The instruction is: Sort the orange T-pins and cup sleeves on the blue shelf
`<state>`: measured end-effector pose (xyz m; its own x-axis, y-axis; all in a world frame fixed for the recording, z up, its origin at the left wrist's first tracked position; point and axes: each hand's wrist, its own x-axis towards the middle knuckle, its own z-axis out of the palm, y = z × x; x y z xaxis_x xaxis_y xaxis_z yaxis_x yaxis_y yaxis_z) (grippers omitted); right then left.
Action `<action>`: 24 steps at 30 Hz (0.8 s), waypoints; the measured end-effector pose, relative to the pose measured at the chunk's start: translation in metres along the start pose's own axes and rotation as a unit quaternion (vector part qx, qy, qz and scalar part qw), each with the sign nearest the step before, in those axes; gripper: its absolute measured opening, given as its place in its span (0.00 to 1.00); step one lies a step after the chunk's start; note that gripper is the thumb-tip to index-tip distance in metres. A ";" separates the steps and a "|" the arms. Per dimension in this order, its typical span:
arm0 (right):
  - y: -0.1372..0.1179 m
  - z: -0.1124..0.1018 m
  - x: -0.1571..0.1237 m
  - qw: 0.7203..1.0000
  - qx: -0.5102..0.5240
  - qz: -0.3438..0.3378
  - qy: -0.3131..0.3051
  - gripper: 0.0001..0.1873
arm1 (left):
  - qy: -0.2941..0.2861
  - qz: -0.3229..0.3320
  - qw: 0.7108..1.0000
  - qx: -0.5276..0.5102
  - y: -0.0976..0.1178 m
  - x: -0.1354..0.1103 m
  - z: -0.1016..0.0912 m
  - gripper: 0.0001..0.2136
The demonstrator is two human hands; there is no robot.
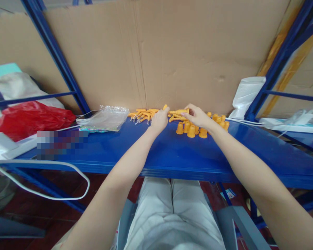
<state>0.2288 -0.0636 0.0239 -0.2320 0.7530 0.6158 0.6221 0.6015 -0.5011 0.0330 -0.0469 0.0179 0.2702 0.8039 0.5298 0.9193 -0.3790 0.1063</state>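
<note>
A blue metal shelf [172,152] runs across in front of a tall cardboard sheet [185,52]. Near the sheet, in the middle, an orange plastic sleeve [182,111] lies level between the seated person's hands. The right hand [195,115] pinches its wide end between thumb and fingers; the left hand [159,121] is closed around an orange handle [165,107] whose tip pokes up past the fist. I can't tell from here whether the two pieces are joined.

If they meet crooked, I'd expect the sleeve to twist out of that light pinch. Just left of the fist lie loose corkscrew handles [147,111], their metal spirals [137,121] outward; a careless reach there could prick a finger or tangle several together. Flared orange cups [191,131] stand close below the right wrist, and a dropped forearm might well topple them, perhaps rolling one off the near edge. Farther left, slick clear plastic bags [106,119] are stacked and could slide if an elbow caught them.
</note>
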 end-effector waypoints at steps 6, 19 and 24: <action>-0.018 -0.006 -0.005 0.997 -0.080 0.002 -0.015 0.12 | -0.004 0.048 0.999 -0.007 -0.011 0.005 0.001 0.13; -0.017 -0.007 -0.008 0.988 0.073 0.106 -0.082 0.18 | -0.013 0.032 0.998 0.045 -0.002 -0.005 -0.008 0.18; -0.033 -0.016 -0.011 0.955 0.215 0.156 -0.132 0.27 | 0.013 0.005 0.999 0.050 0.011 -0.008 -0.017 0.19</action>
<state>0.2229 -0.0957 0.0431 -0.3007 0.9205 0.2494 0.3398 0.3478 -0.8738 0.0356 -0.0653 0.0287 0.2728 0.7882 0.5517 0.9409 -0.3383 0.0181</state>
